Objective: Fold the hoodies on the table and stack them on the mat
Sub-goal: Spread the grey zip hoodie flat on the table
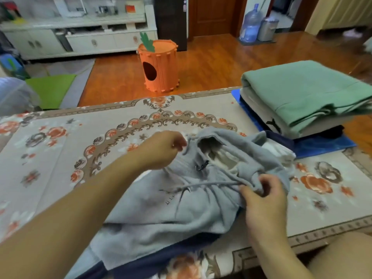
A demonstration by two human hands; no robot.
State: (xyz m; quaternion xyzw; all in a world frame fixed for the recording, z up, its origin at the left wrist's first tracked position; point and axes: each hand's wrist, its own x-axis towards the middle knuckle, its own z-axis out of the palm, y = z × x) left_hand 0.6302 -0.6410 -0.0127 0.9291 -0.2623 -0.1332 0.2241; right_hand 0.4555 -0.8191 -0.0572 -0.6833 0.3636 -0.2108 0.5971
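one grey hoodie [161, 208] lies spread and rumpled on the table [60, 137], which wears a floral cloth. it rests on a navy garment [165, 256] whose edge shows below it and again past the hood. something white [279, 152] pokes out just beyond the hood, by the navy cloth.

to the right, a blue mat [322, 146] carries a stack of folded clothes: a green one [306, 91] on top, a cream one [261, 109] under it with a small black mark on its side, and a dark one [332, 131] at the bottom. that makes three folded that i can count.

the grey chest bears a dark swoosh-like mark and a short line of letters, too blurred to read. a small dark loop sits inside the neck below the hood opening.

two hands work the hoodie. the left hand [163, 150] is at the hood's left edge, fingers curled and pinching the fabric near the neck. the right hand [263, 198] is at the hood's right side, thumb and fingers gripping a bunch of grey cloth where the drawstring [211, 184] runs across. the hood lies between the two hands, its opening facing up.

on the floor beyond the table stands one orange carrot-shaped bin [161, 65]; further back, one water jug [250, 23].
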